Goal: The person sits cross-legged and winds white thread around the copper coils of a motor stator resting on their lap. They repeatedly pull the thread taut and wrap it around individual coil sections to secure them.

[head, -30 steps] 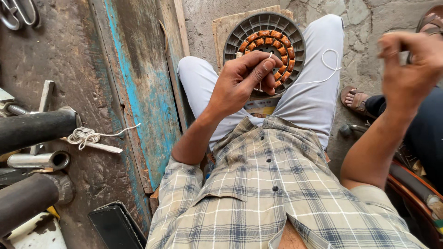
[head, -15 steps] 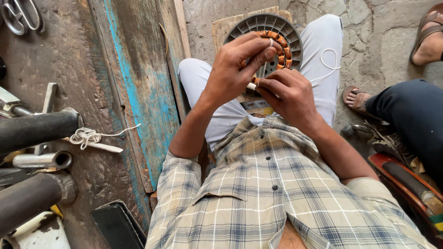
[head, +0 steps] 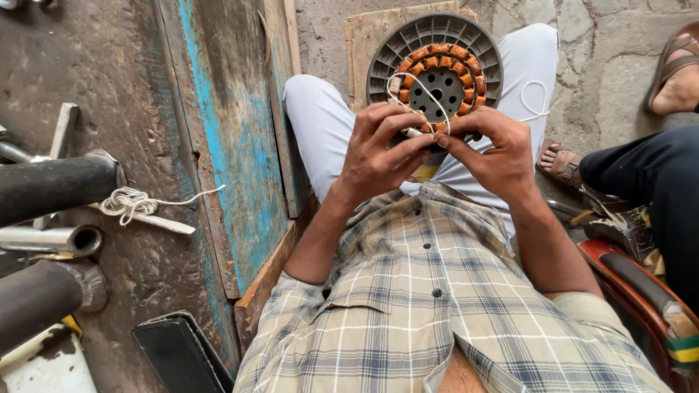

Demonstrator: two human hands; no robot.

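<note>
A round grey stator [head: 435,65] with a ring of copper coils rests on my lap, against a wooden board. A white string [head: 416,91] loops across its coils. My left hand [head: 384,149] and my right hand [head: 491,149] meet just below the coil ring. Both pinch the string and a small pale stick at the ring's lower edge. Another loop of the same string [head: 537,98] lies on my right thigh.
A worn blue wooden plank [head: 229,138] stands at my left. Dark metal pipes [head: 54,185] and a bundle of white string [head: 127,202] lie on the dirty surface at left. Another person's sandalled feet [head: 677,69] and dark trouser leg [head: 648,171] are at right.
My right hand came in from the far right and joined the left hand at the coils. The string that was pulled out to the right now loops over the coil ring.
</note>
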